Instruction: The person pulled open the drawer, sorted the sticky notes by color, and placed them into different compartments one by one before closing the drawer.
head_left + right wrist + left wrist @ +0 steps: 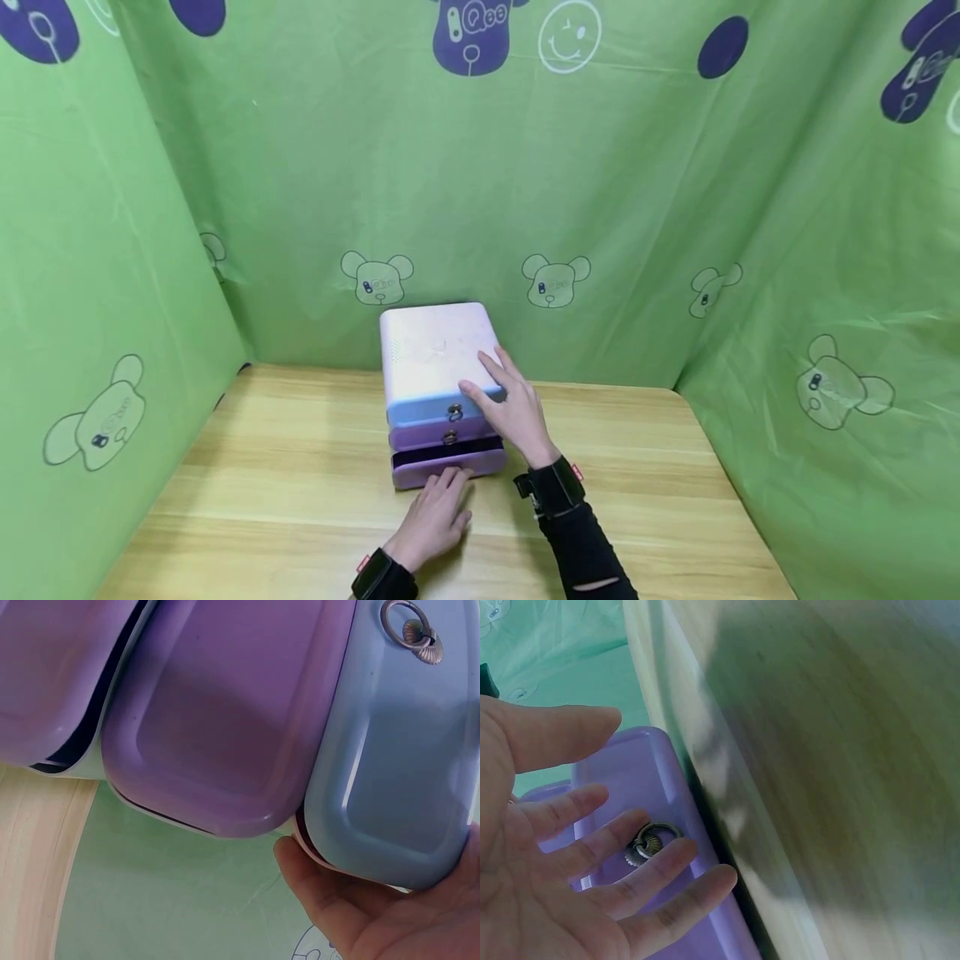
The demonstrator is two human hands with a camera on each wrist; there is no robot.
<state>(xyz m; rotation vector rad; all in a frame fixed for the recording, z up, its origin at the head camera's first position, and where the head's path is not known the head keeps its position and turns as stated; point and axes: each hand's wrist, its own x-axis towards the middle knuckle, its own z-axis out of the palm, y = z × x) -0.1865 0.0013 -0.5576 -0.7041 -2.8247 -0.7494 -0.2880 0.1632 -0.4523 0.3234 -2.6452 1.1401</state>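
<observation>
A small three-drawer box (438,342) with a pale top stands on the table. Its top drawer front is blue (420,412); below sit a purple middle drawer (416,437) and a purple bottom drawer (412,477), which is pulled out slightly, with a dark gap above its front. My left hand (435,517) reaches to that bottom front, its fingers spread, fairly straight, around a metal ring pull (649,844). Across the box's upper right edge rests my right hand (517,412), thumb and fingers spread over the top; in the right wrist view one finger lies along the side.
The wooden table (300,492) extends around the box on both sides and in front. Behind the box hangs a green printed curtain (450,183), with more curtain along the left and right. Ring pulls (454,412) stick out from the drawer fronts.
</observation>
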